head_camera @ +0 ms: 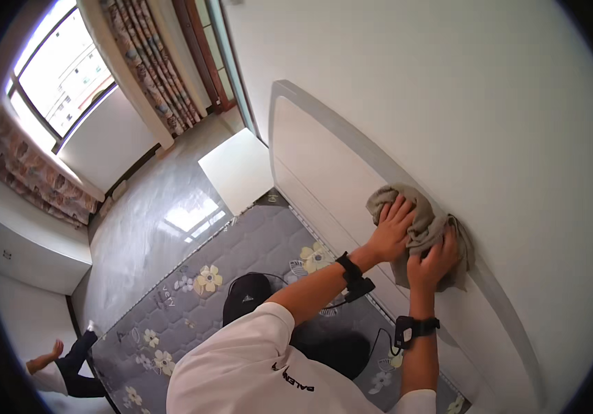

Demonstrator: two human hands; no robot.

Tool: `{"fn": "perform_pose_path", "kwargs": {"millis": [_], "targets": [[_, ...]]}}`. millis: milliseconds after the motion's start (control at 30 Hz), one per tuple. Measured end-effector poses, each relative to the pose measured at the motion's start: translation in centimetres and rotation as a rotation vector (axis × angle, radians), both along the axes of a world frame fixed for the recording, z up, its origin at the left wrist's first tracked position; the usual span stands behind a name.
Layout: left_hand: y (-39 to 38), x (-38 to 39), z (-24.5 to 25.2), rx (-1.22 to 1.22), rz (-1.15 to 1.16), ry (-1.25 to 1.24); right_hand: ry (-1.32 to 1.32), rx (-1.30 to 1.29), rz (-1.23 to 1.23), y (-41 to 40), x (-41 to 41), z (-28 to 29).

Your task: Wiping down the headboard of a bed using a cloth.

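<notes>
A crumpled grey-brown cloth (pixel 421 227) lies against the top edge of a white headboard (pixel 322 160) with a grey rim. My left hand (pixel 392 230) presses on the cloth's left part, its fingers spread over the folds. Just to the right, my right hand (pixel 433 259) grips the lower part of the cloth, with the fingertips partly hidden in it. Both wrists wear black straps with small devices and cables. Beneath me is a mattress (pixel 260 233) with a grey, flower-patterned quilted surface, where my dark-clad knees rest.
A white bedside cabinet (pixel 239 168) stands beside the headboard's left end. A plain wall (pixel 431 77) rises behind the headboard. Beyond the mattress are a shiny tiled floor (pixel 136 243), patterned curtains (pixel 154 62) and a window. Another person (pixel 63 372) is at the lower left.
</notes>
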State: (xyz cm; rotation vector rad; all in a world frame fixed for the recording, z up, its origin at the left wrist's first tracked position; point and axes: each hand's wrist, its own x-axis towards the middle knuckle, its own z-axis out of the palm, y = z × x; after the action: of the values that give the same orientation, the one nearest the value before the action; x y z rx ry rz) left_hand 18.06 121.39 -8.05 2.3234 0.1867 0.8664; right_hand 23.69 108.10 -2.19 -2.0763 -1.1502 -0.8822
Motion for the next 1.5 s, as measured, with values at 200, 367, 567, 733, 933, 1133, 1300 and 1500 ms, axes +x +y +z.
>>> {"fn": "perform_pose_path", "kwargs": {"millis": [200, 367, 567, 733, 933, 1133, 1300, 1500], "targets": [[20.0, -4.3, 2.6, -0.191, 0.226, -0.122, -0.075, -0.29, -0.041, 19.4, -3.9, 2.8], [28.5, -6.6, 3.4, -0.203, 0.121, -0.151, -0.135, -0.318, -0.12, 30.3, -5.4, 2.7], [34.7, -8.2, 2.3, -0.295, 0.174, -0.154, -0.114, -0.361, -0.068, 37.6, -6.1, 2.2], [37.3, -8.8, 2.6, -0.297, 0.361, -0.047, 0.075, -0.438, -0.068, 39.7, -7.7, 3.1], [39.2, -6.7, 3.8, -0.318, 0.487, -0.126, 0.29, -0.516, 0.08, 41.2, -7.4, 4.3], [43.1, -6.8, 4.3, -0.204, 0.525, -0.116, 0.395, -0.594, 0.223, 42.4, -7.6, 5.7], [44.7, -6.9, 5.6, -0.605, 0.245, -0.095, 0.366, -0.599, 0.243, 44.9, -7.3, 5.3], [44.5, -8.3, 3.9, -0.949, 0.419, -0.233, 0.289, -0.602, 0.27, 48.1, -8.9, 7.0]]}}
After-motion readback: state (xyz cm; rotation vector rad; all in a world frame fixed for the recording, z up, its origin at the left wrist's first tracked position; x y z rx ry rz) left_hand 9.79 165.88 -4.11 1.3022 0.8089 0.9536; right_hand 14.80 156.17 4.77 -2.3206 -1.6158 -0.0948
